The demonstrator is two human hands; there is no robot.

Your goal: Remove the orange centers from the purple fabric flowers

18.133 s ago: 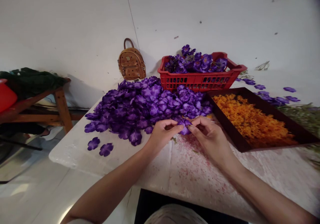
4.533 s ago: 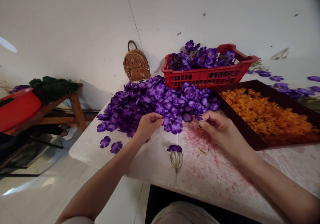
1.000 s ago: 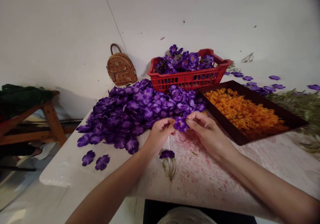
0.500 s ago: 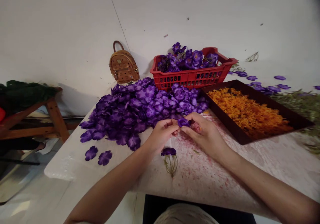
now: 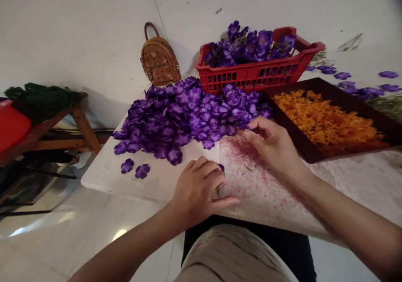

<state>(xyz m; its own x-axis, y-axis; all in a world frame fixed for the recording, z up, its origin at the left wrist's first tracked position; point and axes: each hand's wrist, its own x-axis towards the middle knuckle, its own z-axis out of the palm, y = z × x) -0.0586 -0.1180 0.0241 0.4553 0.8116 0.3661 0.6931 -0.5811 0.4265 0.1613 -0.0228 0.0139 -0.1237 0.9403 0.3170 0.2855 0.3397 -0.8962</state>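
Over the near part of the table, my left hand is open, thumb apart from the curled fingers, above a stemmed purple flower that it mostly hides. My right hand pinches a purple blossom by its edge, at the near right side of a big heap of purple petals. Two loose purple petal pieces lie left of my left hand. Right of my right hand sits a dark tray with orange flower bits.
A red crate of purple flowers stands behind the heap, with a brown backpack to its left. More petals and green stems lie at the far right. A wooden trestle with dark green material and a red object stands left.
My left hand has let go of the blossom and moved down and left, opening over the stemmed flower. My right hand has moved right and up with the blossom. The view has tilted down.
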